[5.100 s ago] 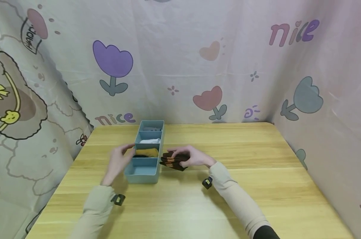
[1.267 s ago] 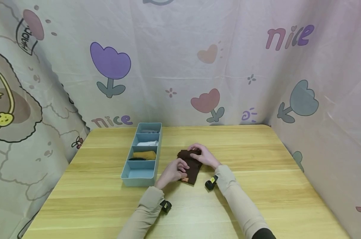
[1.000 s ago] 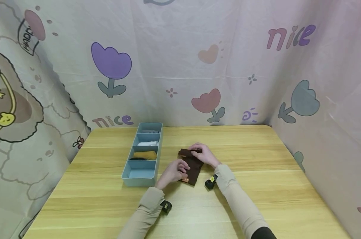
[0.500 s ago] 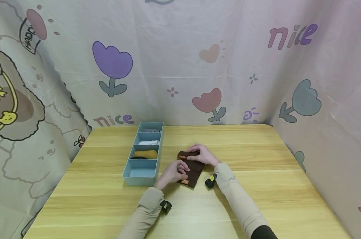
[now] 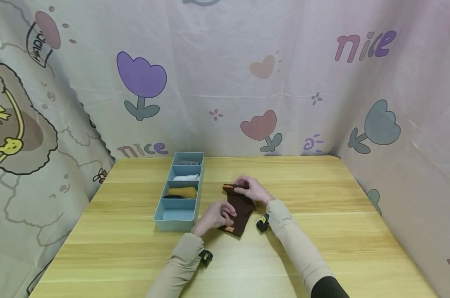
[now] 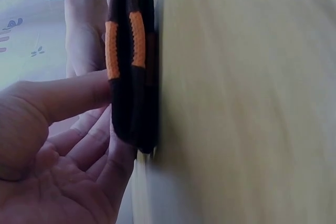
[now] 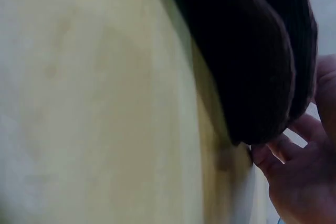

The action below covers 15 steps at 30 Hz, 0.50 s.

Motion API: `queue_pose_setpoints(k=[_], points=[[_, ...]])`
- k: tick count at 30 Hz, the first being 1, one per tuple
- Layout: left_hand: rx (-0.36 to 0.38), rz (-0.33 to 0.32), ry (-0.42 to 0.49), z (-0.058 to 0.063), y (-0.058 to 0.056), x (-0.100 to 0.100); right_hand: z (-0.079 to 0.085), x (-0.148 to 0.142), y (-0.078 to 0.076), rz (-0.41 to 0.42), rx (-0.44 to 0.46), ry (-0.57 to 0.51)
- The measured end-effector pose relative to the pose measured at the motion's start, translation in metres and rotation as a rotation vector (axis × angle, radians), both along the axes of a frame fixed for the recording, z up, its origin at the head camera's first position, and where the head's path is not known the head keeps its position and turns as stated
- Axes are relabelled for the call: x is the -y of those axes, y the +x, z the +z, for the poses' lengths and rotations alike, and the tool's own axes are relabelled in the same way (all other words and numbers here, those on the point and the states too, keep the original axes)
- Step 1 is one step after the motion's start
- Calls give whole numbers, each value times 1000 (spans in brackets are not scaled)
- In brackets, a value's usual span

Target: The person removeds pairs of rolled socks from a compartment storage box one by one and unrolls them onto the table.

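A pair of brown socks (image 5: 240, 210) with orange bands lies layered on the table. My left hand (image 5: 214, 217) holds its near left part, thumb and fingertips touching the cloth. In the left wrist view, the orange-banded openings (image 6: 137, 40) stand beside my left thumb. At the far end my right hand (image 5: 254, 189) pinches the cloth, where an orange band shows on the raised edge. The right wrist view has a dark rounded fold (image 7: 257, 77) with my right fingers (image 7: 304, 150) behind it. Part of the far end is hidden under my right hand.
A blue-grey divided box (image 5: 175, 225) stands left of the socks. From the back its compartments hold grey cloth (image 5: 189, 163), white cloth (image 5: 186, 178), and a yellow folded piece (image 5: 183, 192) with a black one. A printed curtain (image 5: 210, 74) hangs behind the wooden table (image 5: 303, 186).
Earlier my right hand held the bundled socks beside the box and my left hand was at the box. Now both hands are on the socks, lying longer; the far end has just lifted away.
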<state>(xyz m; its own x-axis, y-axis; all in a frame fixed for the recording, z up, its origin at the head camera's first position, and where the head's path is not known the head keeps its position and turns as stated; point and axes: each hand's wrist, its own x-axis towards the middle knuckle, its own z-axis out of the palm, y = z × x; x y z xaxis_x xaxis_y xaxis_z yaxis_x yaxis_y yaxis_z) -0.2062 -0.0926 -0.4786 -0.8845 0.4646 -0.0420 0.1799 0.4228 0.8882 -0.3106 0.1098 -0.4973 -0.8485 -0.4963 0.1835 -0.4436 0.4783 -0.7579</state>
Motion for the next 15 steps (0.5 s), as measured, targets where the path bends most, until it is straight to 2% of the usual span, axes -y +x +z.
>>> queue_pose_setpoints(k=[10, 15], points=[[17, -24, 3, 0, 0, 1, -2, 2, -2, 32, -89, -17], [28, -17, -3, 0, 0, 2, -1, 2, -2, -1, -47, 24]])
